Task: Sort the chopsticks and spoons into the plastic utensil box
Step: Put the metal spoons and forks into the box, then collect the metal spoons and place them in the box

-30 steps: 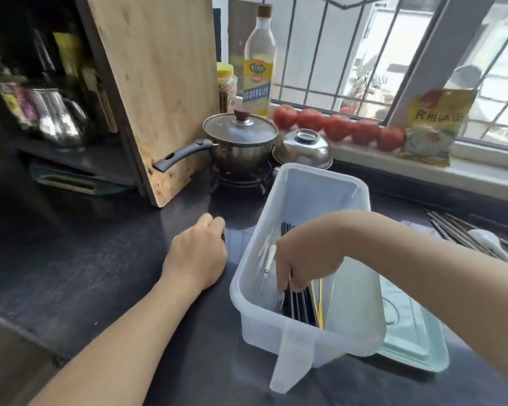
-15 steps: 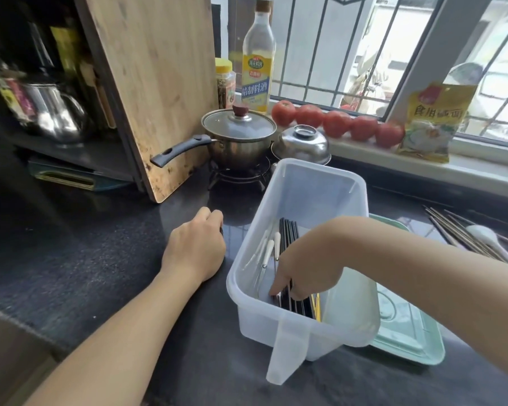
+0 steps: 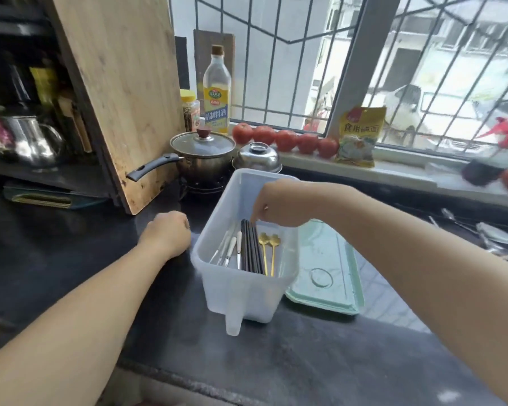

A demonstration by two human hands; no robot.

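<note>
The clear plastic utensil box [image 3: 217,291] stands on the dark counter. Inside lie white-handled utensils [image 3: 230,250] on the left, a bundle of black chopsticks [image 3: 251,250] in the middle and two gold spoons [image 3: 269,249] on the right. My right hand [image 3: 279,205] hovers over the far half of the box, its fingertips pointing down at the far ends of the black chopsticks and gripping nothing. My left hand [image 3: 167,232] rests as a fist on the counter just left of the box. More metal chopsticks and spoons [image 3: 493,238] lie on the counter at the far right.
A green lid [image 3: 335,276] lies flat right of the box. Behind it are a lidded pot [image 3: 203,153] on a burner, an upturned steel bowl [image 3: 257,156], a leaning wooden cutting board [image 3: 121,98], a bottle [image 3: 216,92] and tomatoes [image 3: 285,139] on the sill.
My right hand has risen from the near end of the box to its far end, leaving the black chopsticks lying flat. The gold spoons now show. My left hand stays put.
</note>
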